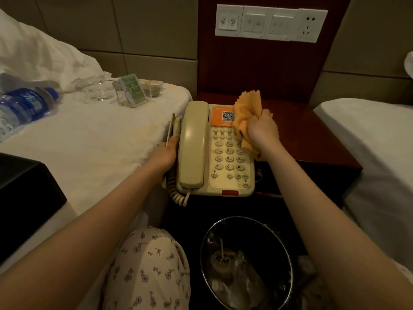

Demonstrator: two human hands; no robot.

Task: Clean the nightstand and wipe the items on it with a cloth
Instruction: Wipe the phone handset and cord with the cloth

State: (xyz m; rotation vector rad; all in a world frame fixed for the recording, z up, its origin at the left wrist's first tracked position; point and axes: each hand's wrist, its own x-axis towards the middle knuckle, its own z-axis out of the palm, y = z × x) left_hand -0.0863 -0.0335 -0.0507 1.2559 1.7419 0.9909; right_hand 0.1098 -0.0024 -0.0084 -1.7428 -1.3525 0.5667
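Right hand (pixel 263 130) bunches the orange cloth (pixel 247 113) in a tight grip, pressed on the phone (pixel 214 151) at its upper right keys. Left hand (pixel 165 151) lies against the phone's left edge by the coiled cord (pixel 175 191), fingers hidden, so I can't tell its grip. The phone sits front-left on the nightstand tabletop (pixel 312 130) — bare wood to the right and behind. Bed (pixel 89 135) hard against the left edge, second bed (pixel 368 130) close on the right — bin (pixel 288 249) below the front.
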